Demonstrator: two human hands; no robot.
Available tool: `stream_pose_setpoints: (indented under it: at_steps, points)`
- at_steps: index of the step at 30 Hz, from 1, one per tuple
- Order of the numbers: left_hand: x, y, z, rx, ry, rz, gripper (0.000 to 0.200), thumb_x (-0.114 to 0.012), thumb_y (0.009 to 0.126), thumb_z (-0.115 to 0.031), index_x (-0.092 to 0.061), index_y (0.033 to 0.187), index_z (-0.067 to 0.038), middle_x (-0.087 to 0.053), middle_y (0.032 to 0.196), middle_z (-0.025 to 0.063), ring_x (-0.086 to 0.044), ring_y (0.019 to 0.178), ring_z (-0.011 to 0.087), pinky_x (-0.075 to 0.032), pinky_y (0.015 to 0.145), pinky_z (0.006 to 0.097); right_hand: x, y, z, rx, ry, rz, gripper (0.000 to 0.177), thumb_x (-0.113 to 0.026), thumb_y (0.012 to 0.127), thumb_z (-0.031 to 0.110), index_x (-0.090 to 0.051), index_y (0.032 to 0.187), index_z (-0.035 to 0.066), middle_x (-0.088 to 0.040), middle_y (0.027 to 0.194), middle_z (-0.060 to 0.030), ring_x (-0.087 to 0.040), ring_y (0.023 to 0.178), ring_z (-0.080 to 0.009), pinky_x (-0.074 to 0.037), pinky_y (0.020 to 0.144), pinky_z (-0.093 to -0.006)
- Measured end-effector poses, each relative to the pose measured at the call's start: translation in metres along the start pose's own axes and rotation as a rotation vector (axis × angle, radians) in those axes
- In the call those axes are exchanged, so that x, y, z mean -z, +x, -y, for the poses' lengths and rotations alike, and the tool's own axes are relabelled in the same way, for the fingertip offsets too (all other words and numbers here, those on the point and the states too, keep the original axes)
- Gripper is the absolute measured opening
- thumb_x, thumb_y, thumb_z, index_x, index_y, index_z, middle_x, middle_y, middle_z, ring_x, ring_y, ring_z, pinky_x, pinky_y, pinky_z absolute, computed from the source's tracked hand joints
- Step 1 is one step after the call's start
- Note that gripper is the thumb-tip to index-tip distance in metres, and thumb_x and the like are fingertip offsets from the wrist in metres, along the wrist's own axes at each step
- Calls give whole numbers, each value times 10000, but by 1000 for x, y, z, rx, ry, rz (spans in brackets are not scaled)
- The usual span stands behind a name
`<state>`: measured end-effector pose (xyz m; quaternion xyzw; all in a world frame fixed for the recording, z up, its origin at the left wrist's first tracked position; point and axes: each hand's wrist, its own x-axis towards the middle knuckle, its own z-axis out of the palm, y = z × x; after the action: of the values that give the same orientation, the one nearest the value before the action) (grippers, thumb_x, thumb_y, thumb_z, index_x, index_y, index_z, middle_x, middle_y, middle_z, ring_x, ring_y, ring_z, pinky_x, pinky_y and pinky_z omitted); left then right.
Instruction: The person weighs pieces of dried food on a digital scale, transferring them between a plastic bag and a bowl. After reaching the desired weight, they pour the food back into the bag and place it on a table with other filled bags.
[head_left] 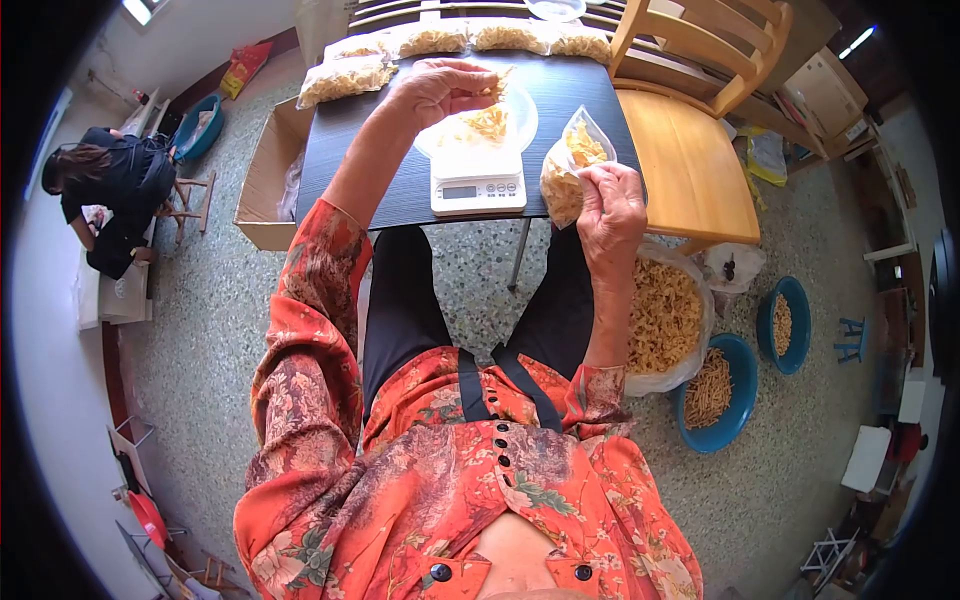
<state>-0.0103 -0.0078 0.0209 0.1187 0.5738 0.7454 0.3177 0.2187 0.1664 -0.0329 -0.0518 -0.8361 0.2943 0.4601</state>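
Note:
My left hand (445, 88) is closed in a pinch on a few pale yellow dried pieces (499, 86), above a translucent bowl (525, 125). More of the dried pieces (484, 124) lie in that bowl, which rests on a white kitchen scale (478, 192); its display is too small to read. My right hand (610, 205) grips the edge of a clear plastic bag (562, 190) partly filled with similar yellow pieces. The bag's mouth points up, and it is beside the scale at the table's right front edge.
Several filled bags (430, 40) line the back of the dark table (345, 150). A wooden chair (670, 165) adjoins its right side. On the floor are a large sack of dried pieces (665, 310) and blue basins (745, 400). Another person (125, 180) sits far left near a cardboard box (262, 190).

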Motion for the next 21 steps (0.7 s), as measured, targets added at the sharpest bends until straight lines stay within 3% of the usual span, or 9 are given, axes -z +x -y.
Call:
stream_pose_setpoints:
  at_steps: [4, 9, 11, 12, 13, 15, 16, 19, 21]
  points:
    - [-46, -4, 5, -21, 49, 132, 268, -796, 795, -53, -693, 1010, 69, -707, 940, 184, -725, 837, 259, -630, 771, 344, -1, 2, 4, -1, 7, 14, 98, -721, 827, 20, -703, 922, 4, -641, 942, -117, -666, 831, -274, -551, 745, -356]
    - [-101, -19, 14, -286, 744, 167, 165, -759, 811, -119, -742, 919, 4, -727, 860, 112, -709, 716, 131, -602, 643, 261, -2, 2, 5, -1, 24, 17, 104, -726, 819, 24, -701, 918, 3, -639, 944, -115, -674, 801, -279, -560, 710, -357]
    - [-113, -16, 27, -528, 1126, 84, 154, -730, 718, -112, -763, 864, -72, -721, 777, 118, -705, 681, 206, -582, 662, 325, -2, 0, 5, 6, 30, 6, 103, -723, 821, 21, -700, 920, 1, -637, 944, -118, -671, 797, -280, -557, 705, -359]
    - [-117, -13, 33, -661, 1329, 89, 126, -734, 764, -143, -742, 846, -48, -703, 820, 108, -693, 723, 239, -562, 681, 368, -2, 0, 6, 7, 38, 3, 102, -717, 826, 23, -701, 924, 0, -636, 948, -121, -671, 799, -285, -557, 704, -361]
    - [-122, -12, 39, -639, 1390, 95, 125, -722, 752, -143, -731, 828, -44, -687, 821, 120, -673, 767, 310, -548, 731, 403, -2, 0, 6, 7, 48, -1, 100, -711, 832, 25, -701, 928, -2, -634, 951, -125, -671, 801, -289, -556, 703, -364]
    - [-129, -12, 51, -713, 1638, 87, 143, -723, 749, -138, -723, 854, -40, -685, 820, 135, -674, 766, 324, -546, 726, 414, -2, 0, 9, 9, 54, 2, 99, -705, 837, 28, -701, 931, -4, -635, 949, -127, -670, 804, -292, -557, 703, -365]
    - [-135, -18, 47, -642, 1706, 150, 191, -724, 755, -139, -721, 919, -40, -693, 855, 149, -681, 818, 323, -545, 761, 420, -1, -1, 10, 12, 58, 1, 99, -700, 843, 30, -700, 935, -6, -635, 948, -129, -670, 806, -296, -557, 704, -367]
    - [-135, -17, 48, -666, 1485, 129, 232, -729, 764, -146, -717, 970, -39, -704, 905, 161, -685, 888, 325, -550, 793, 409, -1, -5, 2, 10, 43, -10, 102, -696, 848, 36, -700, 940, -5, -637, 947, -129, -670, 815, -301, -558, 712, -371]
    - [-130, -18, 38, -530, 1417, 197, 235, -736, 774, -132, -713, 989, -38, -710, 958, 156, -685, 942, 308, -557, 814, 389, 3, -5, -3, -3, 30, -16, 101, -698, 846, 33, -700, 941, -2, -636, 946, -126, -669, 816, -299, -558, 717, -372]
